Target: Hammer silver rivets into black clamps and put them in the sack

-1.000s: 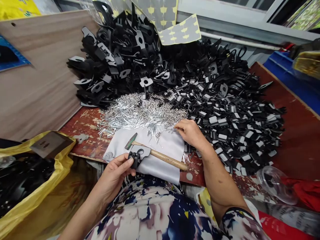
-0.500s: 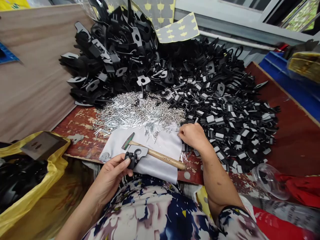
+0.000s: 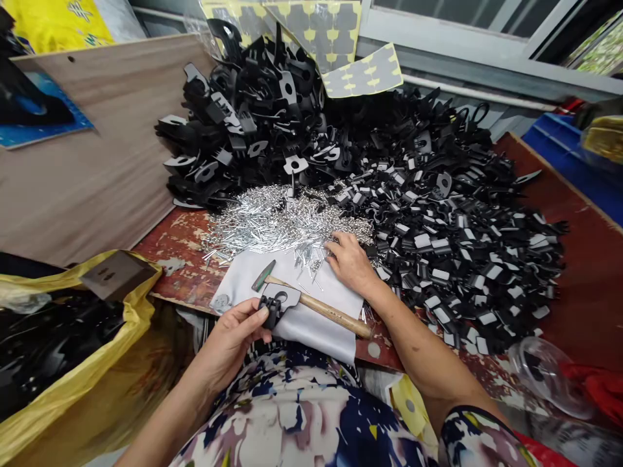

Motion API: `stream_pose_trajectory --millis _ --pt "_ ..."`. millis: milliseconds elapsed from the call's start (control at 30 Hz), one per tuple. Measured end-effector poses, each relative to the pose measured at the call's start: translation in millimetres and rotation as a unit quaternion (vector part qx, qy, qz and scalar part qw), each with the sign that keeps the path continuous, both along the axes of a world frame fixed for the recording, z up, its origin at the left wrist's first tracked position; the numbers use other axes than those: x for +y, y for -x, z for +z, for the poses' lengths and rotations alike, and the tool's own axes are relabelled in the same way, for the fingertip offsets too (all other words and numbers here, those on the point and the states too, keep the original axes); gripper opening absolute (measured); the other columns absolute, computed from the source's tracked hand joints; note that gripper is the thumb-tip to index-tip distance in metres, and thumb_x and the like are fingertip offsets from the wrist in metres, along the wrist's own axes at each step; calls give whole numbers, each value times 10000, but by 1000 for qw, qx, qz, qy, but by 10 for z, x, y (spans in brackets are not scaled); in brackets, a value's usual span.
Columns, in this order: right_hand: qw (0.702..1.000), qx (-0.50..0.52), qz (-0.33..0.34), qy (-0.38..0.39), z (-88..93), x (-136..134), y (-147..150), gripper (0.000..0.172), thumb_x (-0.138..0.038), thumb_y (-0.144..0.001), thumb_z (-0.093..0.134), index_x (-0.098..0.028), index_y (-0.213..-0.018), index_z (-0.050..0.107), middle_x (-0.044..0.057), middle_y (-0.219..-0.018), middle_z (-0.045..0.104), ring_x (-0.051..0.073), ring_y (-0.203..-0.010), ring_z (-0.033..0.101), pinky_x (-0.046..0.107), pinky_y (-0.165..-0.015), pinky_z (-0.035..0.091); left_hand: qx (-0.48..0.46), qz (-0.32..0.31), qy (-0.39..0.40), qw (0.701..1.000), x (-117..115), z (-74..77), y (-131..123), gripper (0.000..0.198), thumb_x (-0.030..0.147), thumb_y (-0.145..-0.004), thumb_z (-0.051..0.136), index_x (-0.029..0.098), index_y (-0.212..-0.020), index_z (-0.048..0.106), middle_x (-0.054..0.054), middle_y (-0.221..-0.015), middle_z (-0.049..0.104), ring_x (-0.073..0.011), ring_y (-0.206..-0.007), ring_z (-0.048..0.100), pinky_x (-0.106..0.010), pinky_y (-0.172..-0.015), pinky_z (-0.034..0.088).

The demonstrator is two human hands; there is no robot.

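My left hand (image 3: 243, 329) is closed on a black plastic clip-like part (image 3: 276, 308) with a flat grey face and a round hole. Behind that part a hammer (image 3: 318, 306) with a wooden handle lies on a grey cloth (image 3: 238, 280). My right hand (image 3: 354, 264) is at the right front edge of a heap of silvery metal pins (image 3: 263, 220). Its fingers are apart and bent down toward the pins, and nothing shows in them. Just right of that hand spreads a pile of small black plastic pieces (image 3: 438, 243), many with pale grey patches.
Larger black plastic parts (image 3: 253, 110) are heaped at the back, below patterned sticker sheets (image 3: 365, 72). A wooden board (image 3: 121, 130) rises at the left. A yellow bag (image 3: 139, 318) of black parts stands front left. A clear plastic tub (image 3: 545, 370) sits front right.
My right hand has moved left from the edge of the small black pieces to the metal pins, its fingers opening. My left hand keeps the black part. The whole view has shifted left.
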State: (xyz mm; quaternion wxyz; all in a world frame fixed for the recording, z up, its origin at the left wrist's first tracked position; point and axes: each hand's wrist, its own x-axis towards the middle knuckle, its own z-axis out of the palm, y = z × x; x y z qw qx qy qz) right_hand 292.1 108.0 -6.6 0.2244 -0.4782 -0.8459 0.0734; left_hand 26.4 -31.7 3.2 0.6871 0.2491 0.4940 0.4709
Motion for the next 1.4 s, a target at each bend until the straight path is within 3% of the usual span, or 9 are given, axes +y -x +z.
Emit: stream_pose_trajectory --millis 167,400,500,600,767,967,1133,1300,1400 --pt "976 205 10 79 -3 125 -12 161 -93 -782 613 -229 -868 626 23 -938 613 189 -876 582 313 -779 504 -9 -1 -12 1000 -13 -27 12 307 376 -693 928 157 -775 729 -7 -806 644 -95 -592 577 -205 -561 535" --pt "922 359 -91 114 100 217 -329 217 -338 -819 694 -240 -949 552 1 -847 663 156 -699 588 281 -653 477 -16 -2 -8 1000 12 61 -7 367 414 -638 955 147 -688 709 5 -735 605 -88 -567 549 -190 -544 529" --pt "953 262 -141 55 120 160 -409 159 -296 -899 615 -228 -1043 628 37 -883 706 204 -784 632 345 -760 509 -17 -3 -3 1000 12 61 -8 374 421 -630 959 147 -694 713 8 -731 603 -87 -564 560 -184 -545 527" --pt "978 107 -166 -60 171 76 -419 245 -197 -920 570 -207 -1133 690 127 -1180 696 299 -1088 597 449 -953 462 -21 -5 -6 1000 8 44 -2 369 420 -642 953 150 -699 709 16 -725 590 -84 -559 564 -184 -546 526" --pt "997 -5 -54 -50 275 -37 -213 193 -169 -958 577 -238 -1024 744 75 -1081 722 265 -1025 586 409 -906 407 -25 -15 -6 1000 -3 14 37 358 412 -686 931 152 -708 685 29 -719 575 -81 -553 583 -178 -559 515" --pt "996 -89 -1 14 242 104 81 137 -204 -956 616 -226 -1016 737 62 -1007 724 259 -1014 573 380 -894 345 -23 -17 -11 1000 -13 -6 54 358 417 -699 923 155 -721 680 35 -727 572 -73 -550 586 -168 -557 499" --pt "995 -73 -18 66 232 196 -68 386 -61 -857 587 -214 -1202 668 57 -1095 698 208 -927 601 338 -855 367 -35 -15 -7 999 -11 12 39 395 429 -657 944 147 -698 671 41 -703 560 -70 -535 583 -165 -544 493" --pt "974 -163 -142 -71 333 121 -215 245 -51 -861 552 -176 -991 719 124 -1103 683 276 -1018 527 402 -851 301 -31 -16 1 999 9 14 36 413 440 -645 948 146 -705 664 44 -701 569 -73 -522 605 -162 -543 477" --pt "966 -200 -121 -107 346 86 -124 205 -114 -923 554 -187 -969 740 136 -1122 668 290 -1046 478 420 -849 267 -25 -17 3 1000 22 15 29 418 442 -632 953 149 -712 666 44 -702 576 -82 -507 617 -168 -527 468"
